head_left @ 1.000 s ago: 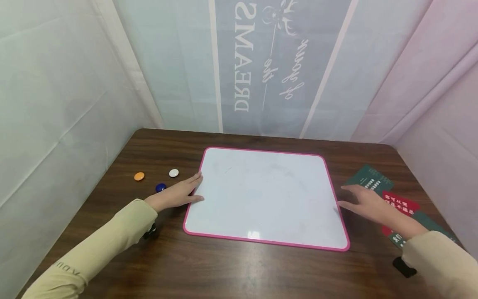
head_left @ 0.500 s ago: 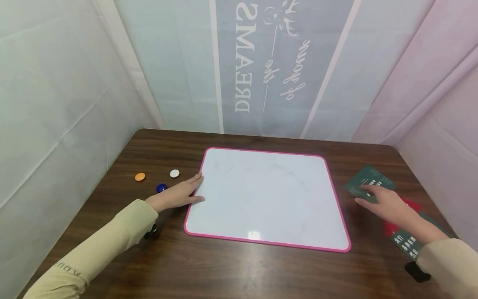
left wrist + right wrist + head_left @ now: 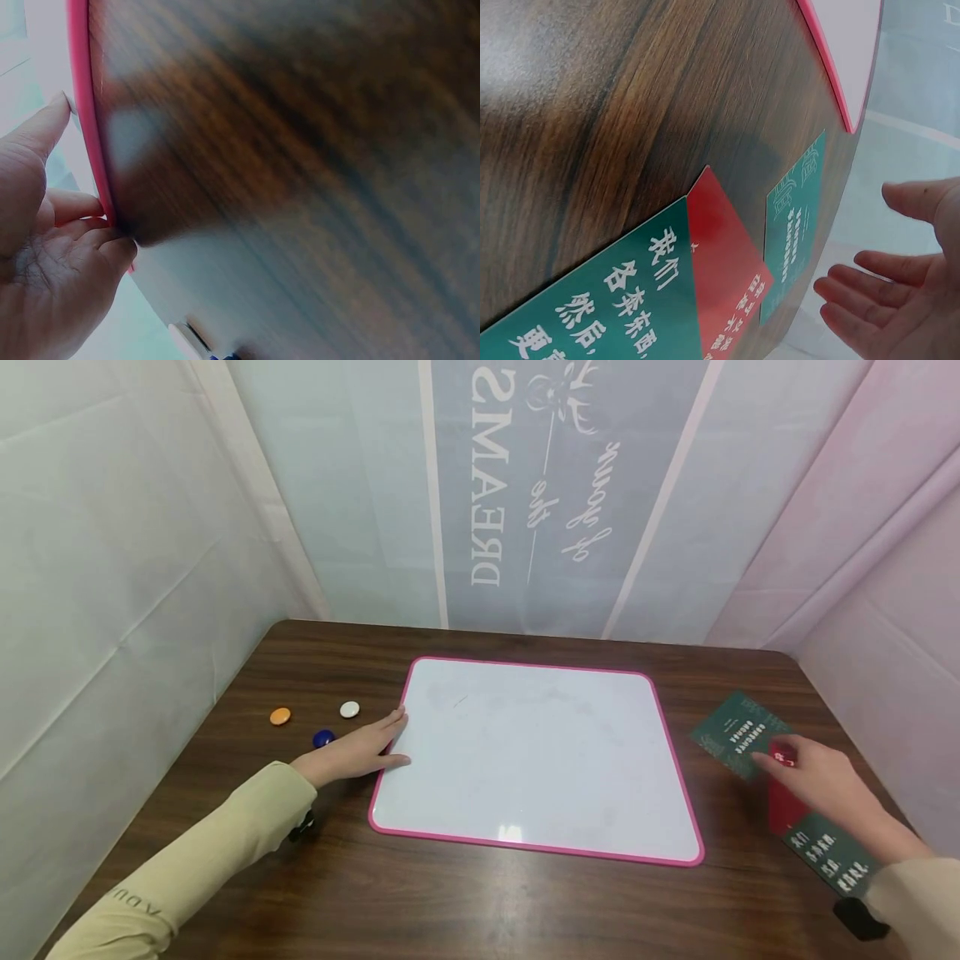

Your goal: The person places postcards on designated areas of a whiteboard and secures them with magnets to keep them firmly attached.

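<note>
A whiteboard [image 3: 540, 760] with a pink rim lies flat on the wooden table. Its left edge is touched by my left hand [image 3: 354, 750], fingers extended and thumb spread along the rim; the left wrist view shows the fingertips at the pink rim [image 3: 90, 135]. My right hand [image 3: 825, 781] is over the cards at the right, fingers apart from the thumb and nothing between them. Below it lie a far green card [image 3: 731, 727], a red card [image 3: 786, 810] and a near green card [image 3: 836, 858], which overlaps the red one. White characters are printed on them.
Left of the board sit three round button-like pieces: orange [image 3: 280, 717], white [image 3: 349, 709] and dark blue [image 3: 323, 738]. The dark wood table [image 3: 450, 902] ends at a printed curtain [image 3: 375, 527] behind, with pale cloth [image 3: 112, 568] on the sides.
My right hand has moved right and a little nearer, from beside the board's right edge to over the cards. The left hand and the board have stayed put.
</note>
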The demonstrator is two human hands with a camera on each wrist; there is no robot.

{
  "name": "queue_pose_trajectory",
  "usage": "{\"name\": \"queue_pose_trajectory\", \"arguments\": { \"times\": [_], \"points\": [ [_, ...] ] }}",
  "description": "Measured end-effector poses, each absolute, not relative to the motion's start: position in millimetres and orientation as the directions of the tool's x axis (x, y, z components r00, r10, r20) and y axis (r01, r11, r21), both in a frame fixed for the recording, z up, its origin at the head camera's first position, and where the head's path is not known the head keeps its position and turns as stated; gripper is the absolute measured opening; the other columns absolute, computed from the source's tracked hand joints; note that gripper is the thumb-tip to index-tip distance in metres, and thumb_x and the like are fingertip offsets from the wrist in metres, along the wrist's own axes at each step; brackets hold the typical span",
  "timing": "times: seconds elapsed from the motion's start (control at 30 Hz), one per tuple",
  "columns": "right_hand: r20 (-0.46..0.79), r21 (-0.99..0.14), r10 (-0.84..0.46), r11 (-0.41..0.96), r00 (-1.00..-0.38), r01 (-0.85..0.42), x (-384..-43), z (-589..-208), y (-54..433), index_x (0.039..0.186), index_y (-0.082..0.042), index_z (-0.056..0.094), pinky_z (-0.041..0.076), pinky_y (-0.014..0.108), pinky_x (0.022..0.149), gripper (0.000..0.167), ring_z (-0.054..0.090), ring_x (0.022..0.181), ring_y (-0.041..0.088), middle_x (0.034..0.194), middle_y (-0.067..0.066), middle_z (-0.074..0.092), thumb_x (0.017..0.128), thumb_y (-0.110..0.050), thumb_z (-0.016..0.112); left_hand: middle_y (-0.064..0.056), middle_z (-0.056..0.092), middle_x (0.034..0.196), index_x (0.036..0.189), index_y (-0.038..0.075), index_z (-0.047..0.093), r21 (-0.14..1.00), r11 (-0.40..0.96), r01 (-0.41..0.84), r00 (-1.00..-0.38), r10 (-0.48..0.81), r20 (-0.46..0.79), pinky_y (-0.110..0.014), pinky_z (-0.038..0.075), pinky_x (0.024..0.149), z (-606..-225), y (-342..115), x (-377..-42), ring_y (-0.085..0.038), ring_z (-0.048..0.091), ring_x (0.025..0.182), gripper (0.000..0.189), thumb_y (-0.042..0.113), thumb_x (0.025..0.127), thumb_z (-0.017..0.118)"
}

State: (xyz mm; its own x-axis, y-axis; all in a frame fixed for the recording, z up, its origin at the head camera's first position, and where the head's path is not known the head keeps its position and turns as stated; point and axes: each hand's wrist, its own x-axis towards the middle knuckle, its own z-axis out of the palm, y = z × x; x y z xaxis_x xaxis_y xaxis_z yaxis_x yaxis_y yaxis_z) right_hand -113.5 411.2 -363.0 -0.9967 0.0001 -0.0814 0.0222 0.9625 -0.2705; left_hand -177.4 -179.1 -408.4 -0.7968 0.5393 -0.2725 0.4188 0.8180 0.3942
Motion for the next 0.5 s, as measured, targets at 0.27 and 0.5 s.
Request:
{"name": "queue_pose_trajectory", "arguments": {
  "times": [0.27,0.5],
  "points": [
    [-0.021,-0.292,0.097,0.951,-0.995,0.098,-107,-365,428,0.108,0.020,0.043,0.047,0.047,0.055,0.058,0.052,0.072,0.039,0.092,0.039,0.053,0.089,-0.034,0.053,-0.020,0.009,0.150,0.143,-0.003,0.017,0.409,0.810,0.420,-0.796,0.545,-0.262,-0.046,0.023,0.107,-411,-179,-176,-0.033,0.017,0.136,0.077,0.040,0.090,0.053],
    [-0.042,-0.278,0.217,0.935,-0.975,0.220,-102,-368,444,0.108,0.021,0.042,0.042,0.052,0.062,0.060,0.049,0.078,0.046,0.098,0.042,0.048,0.090,-0.035,0.050,-0.019,0.007,0.150,0.143,-0.003,0.016,0.412,0.804,0.429,-0.792,0.554,-0.256,-0.045,0.022,0.107,-413,-179,-175,-0.032,0.015,0.136,0.077,0.041,0.091,0.051]
  ]
}}
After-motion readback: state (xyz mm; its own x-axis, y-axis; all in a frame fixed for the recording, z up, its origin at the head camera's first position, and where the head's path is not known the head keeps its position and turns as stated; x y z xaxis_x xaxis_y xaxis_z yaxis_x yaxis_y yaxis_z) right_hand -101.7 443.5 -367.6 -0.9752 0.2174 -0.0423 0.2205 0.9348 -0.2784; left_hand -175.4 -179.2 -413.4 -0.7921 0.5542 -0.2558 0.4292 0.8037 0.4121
